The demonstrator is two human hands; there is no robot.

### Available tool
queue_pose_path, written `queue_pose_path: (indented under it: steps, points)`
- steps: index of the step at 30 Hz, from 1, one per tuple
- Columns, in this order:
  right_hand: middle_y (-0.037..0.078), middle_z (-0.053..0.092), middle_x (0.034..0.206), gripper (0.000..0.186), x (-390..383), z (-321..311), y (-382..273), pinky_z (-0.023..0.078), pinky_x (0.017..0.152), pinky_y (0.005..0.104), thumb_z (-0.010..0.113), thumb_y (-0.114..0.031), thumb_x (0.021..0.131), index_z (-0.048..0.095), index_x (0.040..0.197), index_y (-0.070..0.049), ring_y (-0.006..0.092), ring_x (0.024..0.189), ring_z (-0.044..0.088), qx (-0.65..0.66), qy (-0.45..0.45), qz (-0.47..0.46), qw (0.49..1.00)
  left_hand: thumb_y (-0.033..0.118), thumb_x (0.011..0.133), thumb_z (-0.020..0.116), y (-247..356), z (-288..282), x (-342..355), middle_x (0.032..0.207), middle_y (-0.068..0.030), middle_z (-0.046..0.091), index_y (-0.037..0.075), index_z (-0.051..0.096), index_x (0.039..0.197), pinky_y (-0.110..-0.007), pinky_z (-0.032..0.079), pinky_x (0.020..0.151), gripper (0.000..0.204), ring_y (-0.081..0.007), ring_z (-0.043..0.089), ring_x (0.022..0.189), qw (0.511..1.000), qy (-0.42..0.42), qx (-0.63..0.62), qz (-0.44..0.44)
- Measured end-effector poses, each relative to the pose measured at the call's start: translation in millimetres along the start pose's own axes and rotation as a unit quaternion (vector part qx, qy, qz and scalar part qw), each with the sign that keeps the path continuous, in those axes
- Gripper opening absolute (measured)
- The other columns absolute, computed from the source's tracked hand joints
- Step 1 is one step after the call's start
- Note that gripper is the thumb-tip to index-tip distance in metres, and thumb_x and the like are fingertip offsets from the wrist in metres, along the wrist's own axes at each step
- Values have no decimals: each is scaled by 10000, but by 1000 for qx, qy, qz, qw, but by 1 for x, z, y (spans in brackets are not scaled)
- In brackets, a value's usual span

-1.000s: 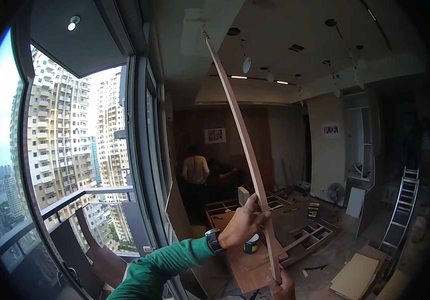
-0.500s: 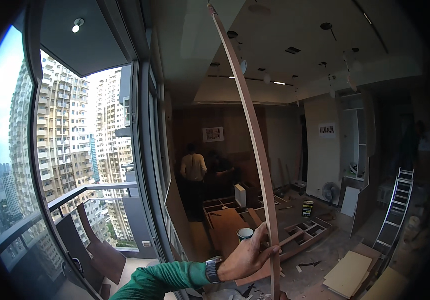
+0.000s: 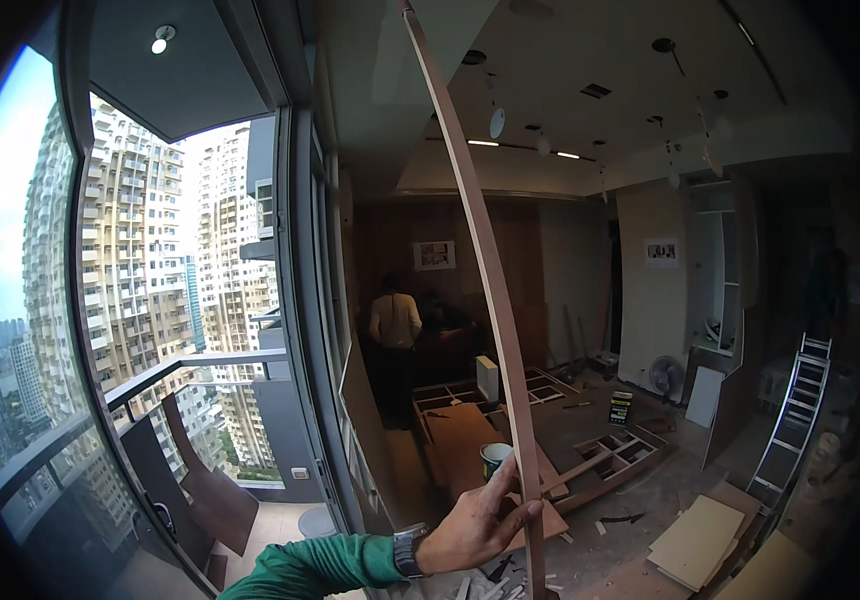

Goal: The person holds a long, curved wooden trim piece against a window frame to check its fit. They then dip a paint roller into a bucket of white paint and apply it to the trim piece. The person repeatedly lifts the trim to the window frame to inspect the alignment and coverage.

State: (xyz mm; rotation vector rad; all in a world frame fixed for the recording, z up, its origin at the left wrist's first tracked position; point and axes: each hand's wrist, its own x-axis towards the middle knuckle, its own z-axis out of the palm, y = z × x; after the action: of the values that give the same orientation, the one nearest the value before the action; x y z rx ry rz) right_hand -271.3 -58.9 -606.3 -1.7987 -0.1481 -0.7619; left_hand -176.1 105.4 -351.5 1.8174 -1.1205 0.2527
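Note:
A long, thin wooden strip (image 3: 482,235) stands nearly upright before me, its top reaching toward the ceiling and its lower part running out at the bottom edge. My left hand (image 3: 475,528), in a green sleeve with a wristwatch, holds the strip low down. Its thumb presses against the wood while the index finger points up along it; the other fingers are largely hidden. At the very bottom, beside the strip, only a sliver of what seems to be my right hand shows, and its grip cannot be made out.
A paint can (image 3: 495,458) stands behind my left hand near a brown panel (image 3: 460,430) and wooden frames (image 3: 610,455). Pale boards (image 3: 695,540) and a ladder (image 3: 795,415) are at right. Glass doors and a balcony railing (image 3: 200,362) lie left. A person (image 3: 395,320) stands farther back.
The strip's lower part has shifted slightly left, and my left hand has moved a little left and down with it. The index finger now points more upward. The view has turned slightly.

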Motion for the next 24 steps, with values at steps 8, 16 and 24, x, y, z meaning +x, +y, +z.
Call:
queue_pose_path:
  steps: [8,16,24]
  points:
    - [124,582,758,411,33,33,-23,501,620,387,622,-306,953,577,1248,-24,230,643,570,5,-65,64,996,251,1075,551,-11,-42,20,1165,-211,679,82,96,1640,-373,613,780,745,-257,746,903,997,51,-60,3]
    - [206,657,856,376,121,83,-48,518,666,425,646,-293,983,589,1229,-14,324,753,669,-15,-31,-26,999,260,1072,576,-52,-106,76,1222,-67,652,103,279,1614,-280,555,853,638,-123,636,1002,991,91,-94,-35]
    - [242,666,781,242,234,129,-76,510,598,467,700,-155,927,562,1035,13,451,717,678,20,-37,-108,993,206,1062,551,-132,-175,173,909,-75,665,8,544,1256,-339,561,721,278,-152,655,835,981,193,-18,12]
